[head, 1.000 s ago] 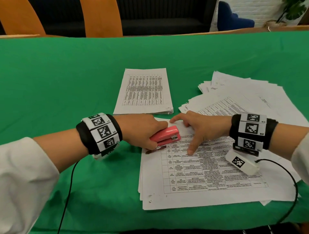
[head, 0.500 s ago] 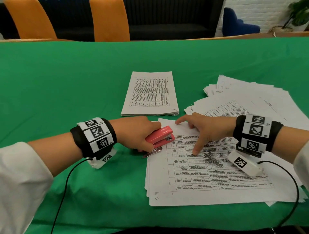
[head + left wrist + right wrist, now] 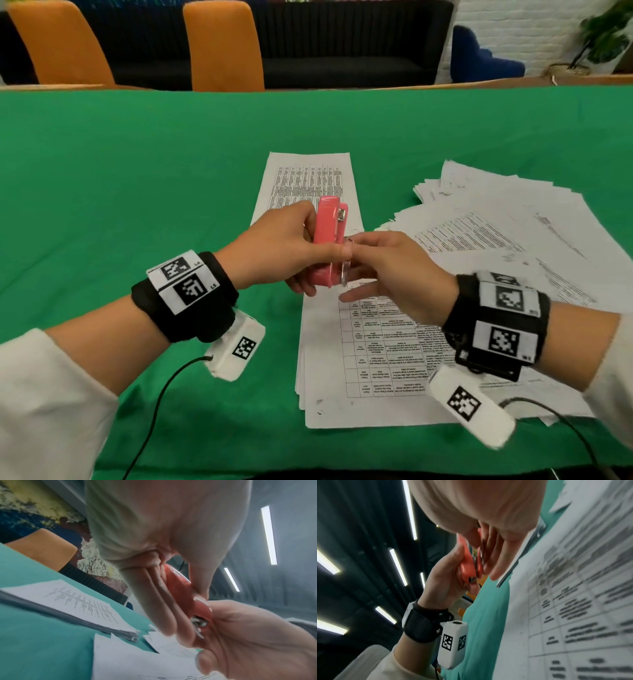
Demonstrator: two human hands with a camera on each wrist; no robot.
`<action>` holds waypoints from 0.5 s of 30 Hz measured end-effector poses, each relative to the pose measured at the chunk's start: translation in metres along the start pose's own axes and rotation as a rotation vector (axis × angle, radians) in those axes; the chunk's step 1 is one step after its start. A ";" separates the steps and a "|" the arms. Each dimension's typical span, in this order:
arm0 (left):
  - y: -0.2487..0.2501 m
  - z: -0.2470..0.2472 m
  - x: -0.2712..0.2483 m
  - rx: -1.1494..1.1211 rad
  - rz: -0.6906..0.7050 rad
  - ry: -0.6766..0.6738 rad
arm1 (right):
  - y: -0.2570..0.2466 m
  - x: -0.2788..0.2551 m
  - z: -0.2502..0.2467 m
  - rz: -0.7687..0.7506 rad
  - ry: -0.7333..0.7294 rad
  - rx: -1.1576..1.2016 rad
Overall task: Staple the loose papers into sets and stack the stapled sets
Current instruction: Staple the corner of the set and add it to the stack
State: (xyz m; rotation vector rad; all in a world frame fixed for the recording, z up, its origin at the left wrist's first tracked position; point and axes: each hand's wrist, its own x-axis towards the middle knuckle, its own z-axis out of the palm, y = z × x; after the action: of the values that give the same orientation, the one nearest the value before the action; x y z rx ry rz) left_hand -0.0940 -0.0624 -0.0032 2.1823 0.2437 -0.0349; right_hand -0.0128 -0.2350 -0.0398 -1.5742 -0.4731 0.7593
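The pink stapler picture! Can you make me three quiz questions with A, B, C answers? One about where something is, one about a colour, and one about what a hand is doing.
1. Where is the neat paper stack?
A. beyond the hands
B. on an orange chair
C. under the left sleeve

2. What colour is the tablecloth?
A. blue
B. green
C. white

3. What is the left hand doing?
A. lying flat on the cloth
B. gripping the stapler
C. lifting a sheet

Answers:
1 A: in the head view the stack lies farther up the table than both hands.
2 B: the cloth is green all over.
3 B: its fingers curl round the pink stapler, held off the papers, while the right hand touches the stapler's other side.
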 end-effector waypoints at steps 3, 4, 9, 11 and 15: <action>0.003 0.003 0.000 -0.050 0.004 0.091 | 0.003 0.006 0.004 -0.013 0.095 0.032; 0.003 0.003 0.000 -0.057 0.003 0.119 | 0.004 0.008 0.004 -0.013 0.105 0.027; -0.003 -0.004 0.004 -0.104 -0.036 0.195 | 0.003 0.010 0.006 -0.004 0.045 0.068; -0.004 -0.013 0.004 -0.097 -0.043 0.204 | 0.000 0.008 0.003 0.005 0.018 0.049; -0.012 -0.041 0.004 0.005 -0.126 0.126 | -0.001 0.001 -0.014 0.015 0.011 0.028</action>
State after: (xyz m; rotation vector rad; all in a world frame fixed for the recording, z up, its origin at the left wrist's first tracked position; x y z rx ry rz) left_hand -0.0949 -0.0212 0.0107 2.1740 0.4534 0.0315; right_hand -0.0024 -0.2440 -0.0391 -1.5570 -0.4416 0.7649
